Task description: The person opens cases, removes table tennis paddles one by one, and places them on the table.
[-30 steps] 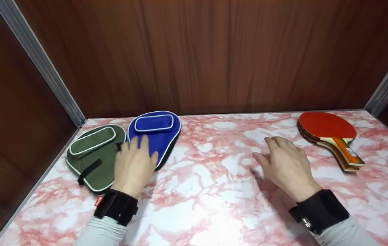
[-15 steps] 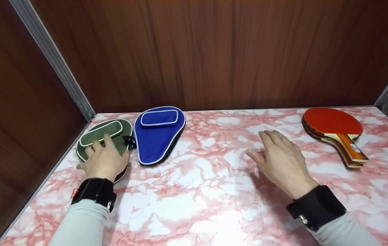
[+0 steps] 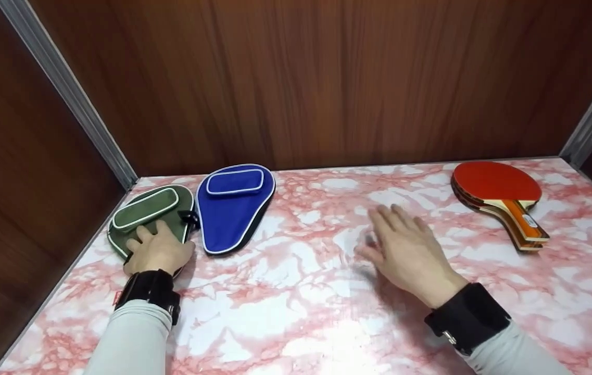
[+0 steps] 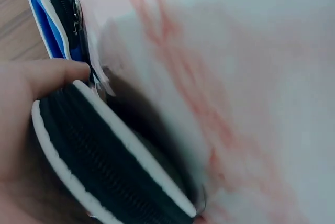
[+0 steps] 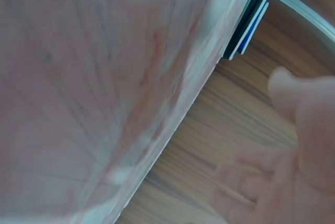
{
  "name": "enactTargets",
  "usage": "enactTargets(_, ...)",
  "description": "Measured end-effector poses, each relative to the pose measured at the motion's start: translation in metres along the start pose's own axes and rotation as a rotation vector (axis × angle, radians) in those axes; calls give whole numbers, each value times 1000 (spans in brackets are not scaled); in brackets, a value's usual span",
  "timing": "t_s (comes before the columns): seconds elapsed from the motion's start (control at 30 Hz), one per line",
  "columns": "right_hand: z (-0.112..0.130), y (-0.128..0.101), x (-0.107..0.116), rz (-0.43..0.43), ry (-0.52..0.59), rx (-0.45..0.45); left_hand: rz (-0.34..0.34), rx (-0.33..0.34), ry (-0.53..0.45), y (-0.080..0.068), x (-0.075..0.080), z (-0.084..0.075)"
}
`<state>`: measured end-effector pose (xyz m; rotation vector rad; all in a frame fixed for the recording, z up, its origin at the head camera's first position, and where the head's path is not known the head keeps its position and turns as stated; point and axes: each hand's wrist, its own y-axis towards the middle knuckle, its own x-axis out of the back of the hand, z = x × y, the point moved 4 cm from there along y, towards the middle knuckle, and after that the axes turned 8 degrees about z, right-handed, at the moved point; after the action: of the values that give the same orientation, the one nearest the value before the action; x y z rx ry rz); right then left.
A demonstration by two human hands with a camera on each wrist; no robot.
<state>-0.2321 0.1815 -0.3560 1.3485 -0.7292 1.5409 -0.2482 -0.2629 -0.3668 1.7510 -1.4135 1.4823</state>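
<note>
Two paddle cases are seen at the far left of the pink marbled desk (image 3: 296, 312): one green case (image 3: 142, 216) nearest the left wall and one blue case (image 3: 230, 208) just to its right, the two lying just beside each other, whether touching cannot be told. Each case carries one small zipped pocket at its far end. The left hand (image 3: 159, 251) is laid on the near end of the green case, the grip curled round its edge; in the left wrist view one finger (image 4: 47, 77) is pressed against the case's white-piped, black-zippered rim (image 4: 99, 150), with the blue case's edge (image 4: 49, 30) just beyond it. The right hand (image 3: 405, 250) is held near the middle of the desk, well apart from both cases, its grip apart with fingers straight and spread, nothing being held; whether it touches the surface cannot be told. At the far right a stack of paddles (image 3: 501, 200) with a red face uppermost is seen, handles pointing near and right; at least three layers are made out, though the exact count cannot be told.
</note>
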Motion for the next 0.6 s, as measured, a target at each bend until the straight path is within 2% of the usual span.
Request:
enactTargets(0.17,11,-2,-8,113,15,93,-38,14,-38,5,1,5)
enactTargets(0.27,17,-4,-10,131,31,140,-47,16,-51,6,2,8)
enactTargets(0.5,22,-8,-16,178,50,212,-8,-7,-70,6,4,19)
enactTargets(0.6,26,-10,-18,188,46,262,-28,-28,-86,4,7,24)
